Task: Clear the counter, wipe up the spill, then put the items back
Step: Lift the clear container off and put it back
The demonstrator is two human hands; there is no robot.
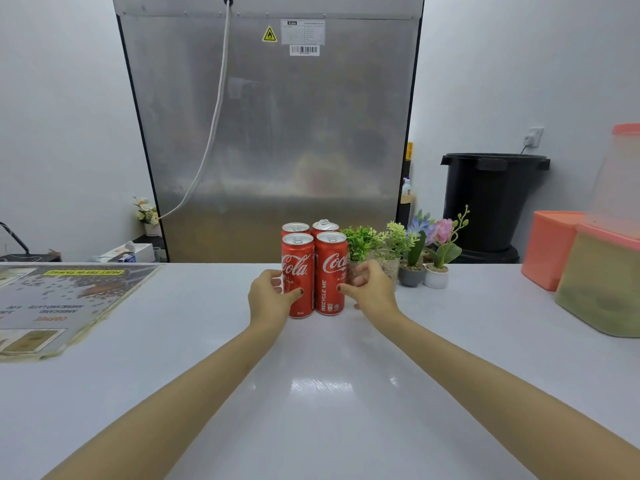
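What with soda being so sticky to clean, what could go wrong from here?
1. The left hand and right hand clasp only the front two of the four cans. The back pair is loose, and the back right can already looks tilted, so it may topple if the group is moved.
2. The right hand sits close to the plants. Moving the cans right could knock them over.

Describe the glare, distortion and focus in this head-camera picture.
Head view: bright glare patches sit on the glossy white counter; wide-angle distortion tilts the side edges of the brushed-metal appliance back inward; the four red cola cans are sharp; the translucent pink-lidded container at the right edge looks soft.
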